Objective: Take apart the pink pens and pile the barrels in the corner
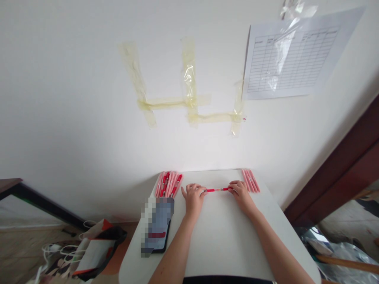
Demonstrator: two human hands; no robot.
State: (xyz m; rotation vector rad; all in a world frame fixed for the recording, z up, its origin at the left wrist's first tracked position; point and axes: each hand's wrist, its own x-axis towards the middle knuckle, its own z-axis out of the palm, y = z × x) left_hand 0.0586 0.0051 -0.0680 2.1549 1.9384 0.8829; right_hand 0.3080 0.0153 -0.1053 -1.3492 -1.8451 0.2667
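Both my hands hold one red pen (216, 190) just above a small white table (225, 236), near its far edge. My left hand (194, 197) pinches the pen's left end with fingers curled. My right hand (239, 192) grips the right end, also closed. A bundle of several pink and red pens (168, 184) lies at the table's far left, just left of my left hand. A few pink pens or pen barrels (251, 180) lie at the far right, beside my right hand.
A phone with a blurred screen (157, 227) lies on the table's left side. A white wall with yellowed tape strips (189, 98) and a printed form (291, 59) rises behind. Bags and cables (89, 252) sit on the floor at left; a dark wooden frame (340, 169) stands at right.
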